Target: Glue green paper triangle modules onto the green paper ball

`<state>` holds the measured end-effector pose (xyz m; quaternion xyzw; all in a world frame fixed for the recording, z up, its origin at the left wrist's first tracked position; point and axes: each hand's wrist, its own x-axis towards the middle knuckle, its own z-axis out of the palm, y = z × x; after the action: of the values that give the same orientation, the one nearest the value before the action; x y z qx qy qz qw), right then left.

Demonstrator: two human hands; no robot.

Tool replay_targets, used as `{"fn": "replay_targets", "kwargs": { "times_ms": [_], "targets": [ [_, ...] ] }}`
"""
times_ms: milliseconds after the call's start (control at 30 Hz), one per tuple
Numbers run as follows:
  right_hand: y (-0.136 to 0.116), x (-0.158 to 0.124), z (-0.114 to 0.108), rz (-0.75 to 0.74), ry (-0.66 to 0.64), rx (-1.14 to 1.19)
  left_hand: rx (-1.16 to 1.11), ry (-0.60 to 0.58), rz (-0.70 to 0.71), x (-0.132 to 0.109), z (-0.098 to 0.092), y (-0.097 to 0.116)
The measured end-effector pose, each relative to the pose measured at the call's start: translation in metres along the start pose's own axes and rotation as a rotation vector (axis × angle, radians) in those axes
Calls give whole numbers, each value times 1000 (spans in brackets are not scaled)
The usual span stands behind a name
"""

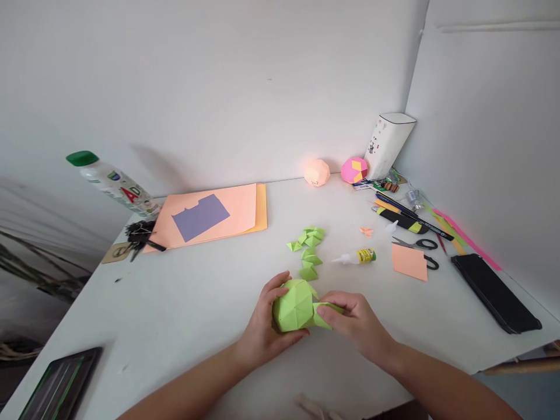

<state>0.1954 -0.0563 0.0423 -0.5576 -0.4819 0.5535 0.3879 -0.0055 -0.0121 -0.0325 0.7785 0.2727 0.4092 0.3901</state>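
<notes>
My left hand [271,324] is wrapped around a faceted green paper ball [295,306], fingers over the top and thumb beneath. At the ball's right side, my right hand [356,324] pinches a green paper flap [324,318] between thumb and fingers; the flap meets the ball, though how it joins is partly hidden. Just beyond my hands lie several folded green paper pieces [310,256] in a loose row. A small glue bottle [356,256] with a white nozzle and green base rests on its side to their right.
Orange paper sheets [210,230] bear a purple piece at back left, near a white bottle [116,184]. Two paper balls, peach [317,172] and pink [354,170], stand by the wall. Scissors [424,245], a cutter [402,220] and a black case [496,291] lie right; a tablet [61,385] lies front left.
</notes>
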Motion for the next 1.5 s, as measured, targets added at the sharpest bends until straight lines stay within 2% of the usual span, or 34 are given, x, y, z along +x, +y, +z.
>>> {"fn": "replay_targets", "kwargs": {
  "times_ms": [167,333,567,867,1100,1300,1500],
  "targets": [
    [-6,-3,2,13,-33,96,30,-14,36,0,-1,-2],
    [1,-1,3,119,-65,217,83,-38,83,-1,-2,-4],
    [8,-1,9,260,-13,381,131,-13,124,1,-2,-1],
    [13,-3,11,293,31,486,168,-6,105,-2,-2,0],
    [13,-3,11,264,-4,474,181,-19,147,0,-2,2],
    [4,-3,9,180,10,321,212,-100,164,1,-3,5],
    [0,-3,5,106,-38,183,240,-120,154,2,-5,7]
  ]
}}
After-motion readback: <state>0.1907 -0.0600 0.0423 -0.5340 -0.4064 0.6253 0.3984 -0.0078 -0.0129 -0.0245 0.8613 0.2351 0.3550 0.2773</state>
